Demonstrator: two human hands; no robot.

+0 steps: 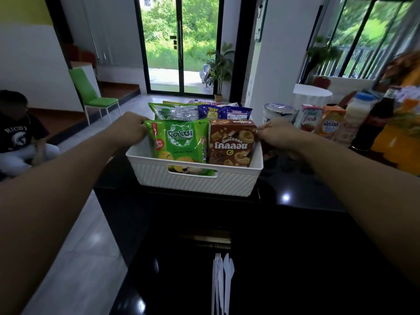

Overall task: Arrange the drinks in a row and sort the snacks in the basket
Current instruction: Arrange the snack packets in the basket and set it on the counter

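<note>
Head view: fingers of the left hand (133,129) curl over the left rim of a white woven-pattern basket (195,180), closed on the rim beside a green snack bag (179,142). Fingers of the right hand (276,135) close on the right rim, touching the edge of a brown snack box (231,144). Both forearms reach forward from the near edge of the black glossy surface (295,223).

The basket stands at the left edge of the surface, toward its far side. Its front row holds the green bag at left and the brown box at right, both upright and touching. Behind them stand a second green bag (162,111), a silver packet (186,112) and purple packets (223,112); more packets farther back are largely hidden.

To the right of the basket, along the far right edge, drinks stand side by side: a white foil-lidded cup (278,113), a pink carton (310,117), an orange carton (331,123), a white bottle with a blue cap (359,110), a dark cola bottle (375,123) and an orange bottle (400,137).

White plastic cutlery (221,276) lies near the near edge.
</note>
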